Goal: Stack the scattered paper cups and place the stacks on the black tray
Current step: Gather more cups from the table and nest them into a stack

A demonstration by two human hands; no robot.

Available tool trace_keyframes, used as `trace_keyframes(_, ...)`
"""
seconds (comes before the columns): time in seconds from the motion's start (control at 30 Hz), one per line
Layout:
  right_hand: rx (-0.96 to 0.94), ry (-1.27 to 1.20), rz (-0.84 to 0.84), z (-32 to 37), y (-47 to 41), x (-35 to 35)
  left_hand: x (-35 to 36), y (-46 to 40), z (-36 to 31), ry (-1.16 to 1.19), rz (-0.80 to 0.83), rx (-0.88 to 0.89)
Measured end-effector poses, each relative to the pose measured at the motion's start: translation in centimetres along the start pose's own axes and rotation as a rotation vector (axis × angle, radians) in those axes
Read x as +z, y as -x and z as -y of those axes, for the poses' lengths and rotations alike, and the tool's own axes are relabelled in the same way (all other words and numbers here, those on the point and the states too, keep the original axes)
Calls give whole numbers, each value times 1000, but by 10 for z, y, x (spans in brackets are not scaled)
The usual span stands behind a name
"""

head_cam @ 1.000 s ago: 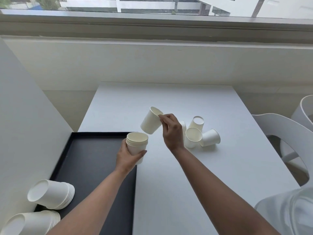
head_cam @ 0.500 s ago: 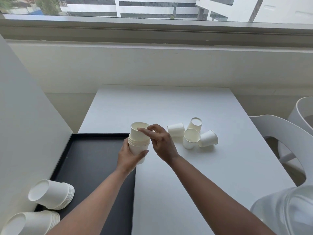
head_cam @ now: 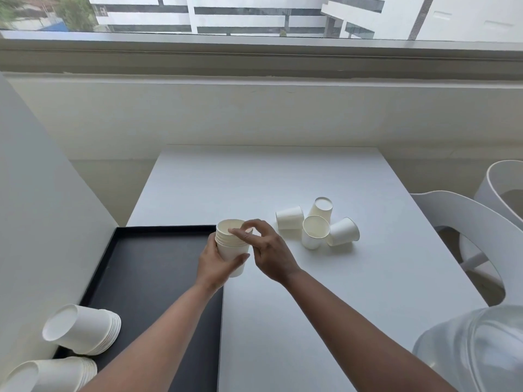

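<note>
Cup stack (head_cam: 231, 244) upright at frame centre, gripped by left hand (head_cam: 216, 263) over right edge of black tray (head_cam: 147, 267). Right hand (head_cam: 266, 250) at stack rim, fingers loosely spread (holds nothing). Four loose cups (head_cam: 315, 226) centre-right on bench (head_cam: 325, 306); two finished stacks (head_cam: 85, 329) lie lower left.

Four loose paper cups (head_cam: 312, 226) lie near the bench's (head_cam: 339, 292) right edge. Three cup stacks: one held stack (head_cam: 231, 247), two lying stacks (head_cam: 82, 329) at the tray's (head_cam: 147, 267) near left corner. Two chairs (head_cam: 467, 222).
</note>
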State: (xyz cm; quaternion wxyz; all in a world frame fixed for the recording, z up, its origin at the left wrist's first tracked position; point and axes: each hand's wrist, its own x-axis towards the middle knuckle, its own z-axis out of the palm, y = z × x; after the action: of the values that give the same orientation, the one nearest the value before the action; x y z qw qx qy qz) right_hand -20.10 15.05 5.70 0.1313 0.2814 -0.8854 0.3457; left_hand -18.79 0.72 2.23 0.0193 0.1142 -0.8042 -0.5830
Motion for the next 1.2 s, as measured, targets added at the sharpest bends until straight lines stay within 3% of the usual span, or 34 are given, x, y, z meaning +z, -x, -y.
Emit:
trace_keyframes(0.1, 109, -14, -202, -12, -1, -3, -1, -1, -1, -2, -3, -24)
trace_keyframes(0.17, 191, 43, -246, -27, 0, -6, -2, -3, -1, 5, -10, -43)
trace_keyframes(0.37, 557, 403, 152, -90, 22, -13, -4, -3, -2, 13, 22, -60)
trace_keyframes(0.47, 633, 547, 391, -108, 31, -18, -4, -3, -3, 16, 33, -63)
trace_keyframes(0.57, 624, 599, 471, -115, 37, -18, -5, -3, -3, 20, 30, -61)
trace_keyframes(0.67, 553, 585, 381, -116, 41, -17, -3, -3, -2, 21, 32, -63)
trace_keyframes(0.9, 556, 260, -104, -86, 33, -18, -2, -3, -2, 21, 38, -63)
trace_keyframes(1.07, 515, 75, -320, -56, 10, -29, -2, -1, -3, 16, 47, -52)
trace_keyframes(1.2, 304, -102, -509, -26, -8, -38, -1, 3, -4, 7, 56, -50)
